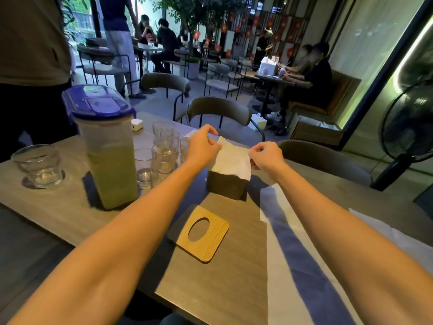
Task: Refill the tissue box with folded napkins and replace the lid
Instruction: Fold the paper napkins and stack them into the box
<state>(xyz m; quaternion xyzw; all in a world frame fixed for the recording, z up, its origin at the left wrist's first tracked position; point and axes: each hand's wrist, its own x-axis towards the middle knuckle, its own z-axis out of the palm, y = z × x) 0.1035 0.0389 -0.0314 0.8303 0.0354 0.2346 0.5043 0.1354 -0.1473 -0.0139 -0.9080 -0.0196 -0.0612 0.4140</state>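
A dark, square tissue box (225, 186) stands open on the wooden table. A white folded napkin (232, 160) sticks up out of its top. My left hand (203, 146) pinches the napkin's upper left corner and my right hand (266, 158) pinches its right edge. The wooden lid (206, 240), light-coloured with an oval hole, lies flat on the table nearer to me than the box. More white napkins (293, 242) lie spread on the table to the right, under my right forearm.
A tall plastic pitcher (106, 156) with a blue lid stands left of the box, with several drinking glasses (161, 151) behind it. A glass bowl (38, 164) sits at far left. Chairs (220, 111) stand beyond the table; a person stands at left; a fan (408, 127) is at right.
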